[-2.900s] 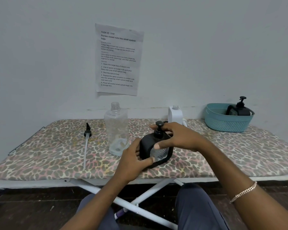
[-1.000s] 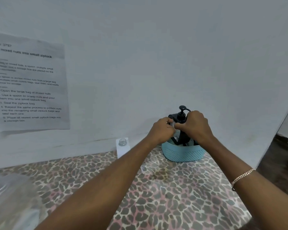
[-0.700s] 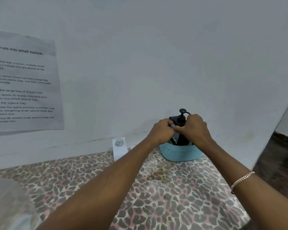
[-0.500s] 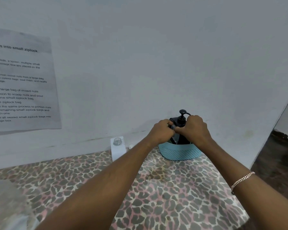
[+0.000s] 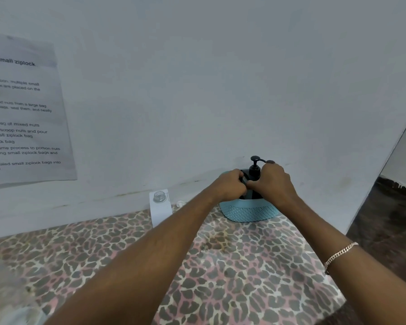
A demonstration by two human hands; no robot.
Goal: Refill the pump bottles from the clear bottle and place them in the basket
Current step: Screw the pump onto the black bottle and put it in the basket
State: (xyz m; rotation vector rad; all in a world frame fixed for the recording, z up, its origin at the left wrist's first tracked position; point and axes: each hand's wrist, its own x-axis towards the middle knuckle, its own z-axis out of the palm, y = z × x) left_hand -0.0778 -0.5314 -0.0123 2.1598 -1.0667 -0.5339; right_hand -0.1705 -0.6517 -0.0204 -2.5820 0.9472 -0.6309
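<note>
I see a black pump bottle [image 5: 254, 169], pale teal basket [image 5: 249, 211] with a woven mesh pattern, bench [image 5: 244, 266] in brown, pink and cream leopard print, white bottle [image 5: 161, 212], gold-toned bracelet [image 5: 340, 253].

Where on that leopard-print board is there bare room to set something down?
Bare cover lies between the two forearms, in front of the basket, and left of the left forearm, from the white bottle to the blurred clear bottle. The basket is crowded: left hand and right hand grip a pump bottle there.
</note>
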